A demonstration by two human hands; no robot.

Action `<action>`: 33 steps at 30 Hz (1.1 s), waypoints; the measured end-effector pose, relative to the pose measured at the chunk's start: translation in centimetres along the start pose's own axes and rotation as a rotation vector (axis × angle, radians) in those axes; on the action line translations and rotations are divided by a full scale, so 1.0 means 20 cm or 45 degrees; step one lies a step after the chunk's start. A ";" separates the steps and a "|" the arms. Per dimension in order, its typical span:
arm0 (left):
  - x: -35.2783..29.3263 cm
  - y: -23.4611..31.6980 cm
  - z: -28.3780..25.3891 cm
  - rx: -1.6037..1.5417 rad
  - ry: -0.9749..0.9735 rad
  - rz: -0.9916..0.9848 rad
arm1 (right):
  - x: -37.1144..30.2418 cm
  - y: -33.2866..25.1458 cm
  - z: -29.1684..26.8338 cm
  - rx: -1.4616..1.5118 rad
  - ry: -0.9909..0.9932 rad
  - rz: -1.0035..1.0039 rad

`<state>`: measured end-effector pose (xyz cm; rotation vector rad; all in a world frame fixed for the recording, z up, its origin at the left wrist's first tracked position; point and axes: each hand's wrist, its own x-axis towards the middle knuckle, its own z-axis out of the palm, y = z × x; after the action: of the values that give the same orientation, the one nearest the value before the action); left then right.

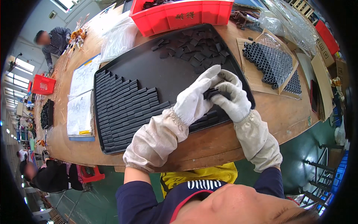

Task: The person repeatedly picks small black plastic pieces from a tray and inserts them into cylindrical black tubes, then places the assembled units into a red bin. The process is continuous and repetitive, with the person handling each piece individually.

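Currently, I'm pinching black pieces (211, 93) with my right hand (233, 98) above the tray's (164, 71) near-right corner, their long axis unclear; my left hand (194, 100) is meeting them, its closure hidden. Strips (125, 112) are lying lengthwise, paralleling the near edge.

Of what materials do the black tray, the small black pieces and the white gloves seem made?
Black tray: probably plastic or coated metal; smooth, with a faint sheen.
Small black pieces: perhaps plastic or rubber; mostly matte, crisp-edged, but the view leaves this open.
White gloves: apparently fabric; matte, with soft creases.
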<state>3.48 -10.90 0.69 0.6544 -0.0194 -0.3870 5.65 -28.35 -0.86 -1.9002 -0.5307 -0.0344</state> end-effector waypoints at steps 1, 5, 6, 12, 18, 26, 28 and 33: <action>-0.01 0.00 0.03 0.008 0.025 -0.002 | -0.01 0.00 0.02 -0.033 0.006 0.009; 0.00 -0.02 -0.02 0.232 -0.092 0.136 | -0.01 -0.01 0.02 -0.075 -0.024 0.062; 0.01 -0.03 -0.03 0.483 -0.126 0.246 | -0.01 -0.01 0.02 -0.081 -0.028 0.079; -0.01 -0.01 0.10 0.425 0.114 0.117 | -0.04 -0.01 0.05 -0.138 0.064 0.057; -0.01 -0.05 -0.05 1.111 -0.166 0.655 | -0.04 0.02 0.08 0.224 0.017 0.005; -0.07 -0.03 0.04 1.072 -0.110 0.558 | -0.06 0.01 0.08 0.463 -0.137 0.022; -0.09 -0.02 0.05 1.148 -0.109 0.551 | -0.06 0.01 0.08 0.605 -0.181 0.026; -0.02 -0.04 0.01 1.000 0.007 0.608 | -0.07 0.00 0.10 1.055 -0.165 0.188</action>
<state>2.73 -11.46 0.46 1.3888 -0.3301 0.1074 3.92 -27.05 -1.99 -1.1255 -0.3996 0.3564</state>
